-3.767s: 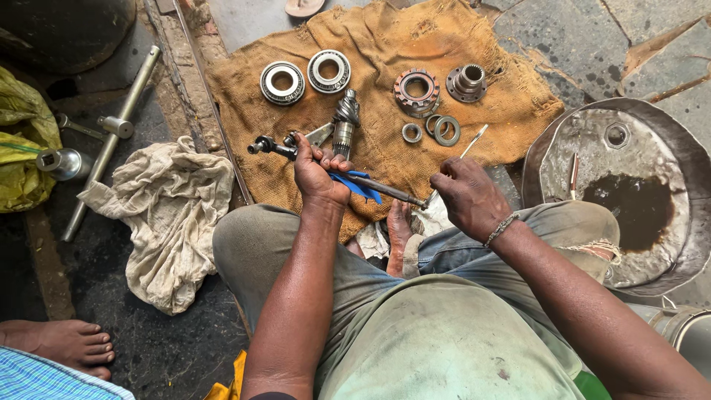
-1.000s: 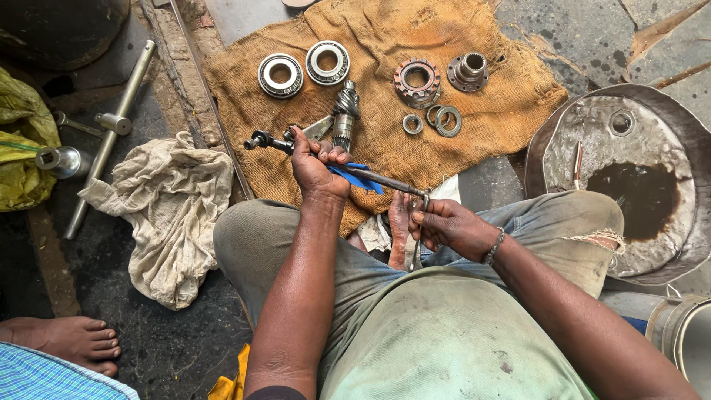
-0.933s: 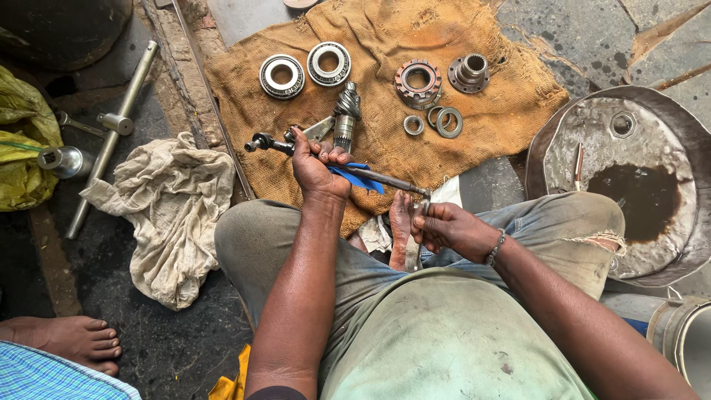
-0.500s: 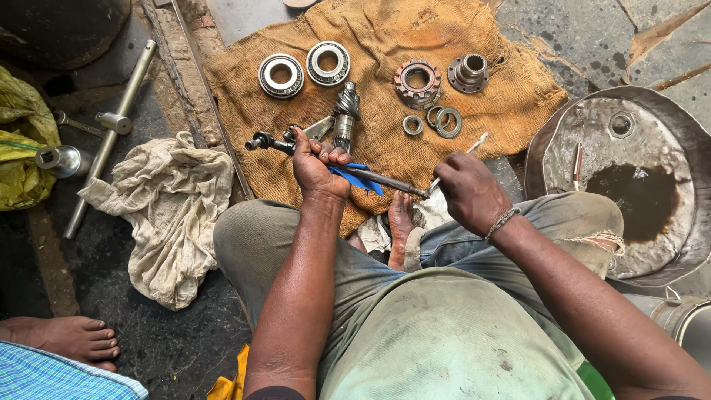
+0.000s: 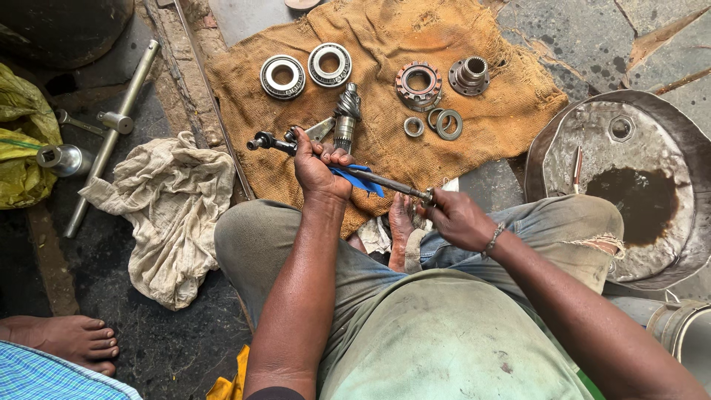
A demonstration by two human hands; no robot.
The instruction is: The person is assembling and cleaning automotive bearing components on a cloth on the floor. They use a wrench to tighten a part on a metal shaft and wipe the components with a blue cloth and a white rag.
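Note:
My left hand (image 5: 320,169) grips a long dark metal rod (image 5: 385,182) wrapped with a blue strip; the rod's jointed end (image 5: 261,141) sticks out to the left of the fist. My right hand (image 5: 455,218) closes around the rod's other end, just above my bare foot (image 5: 401,226). The rod hangs over the front edge of a brown burlap cloth (image 5: 511,111). On the cloth lie two bearing rings (image 5: 282,76), a splined pinion shaft (image 5: 346,118), a round flanged hub (image 5: 418,84), a second flange (image 5: 469,74) and small washers (image 5: 447,124).
A dented metal pan (image 5: 652,148) holding dark oil sits at the right. A crumpled pale rag (image 5: 170,215) lies at the left, with a long cross wrench (image 5: 111,133) and a yellow bag (image 5: 22,148) beyond. Another person's bare foot (image 5: 67,341) is at lower left.
My right hand came down from a raised position and closed again on the rod's near end. My left hand and the rod stayed almost still.

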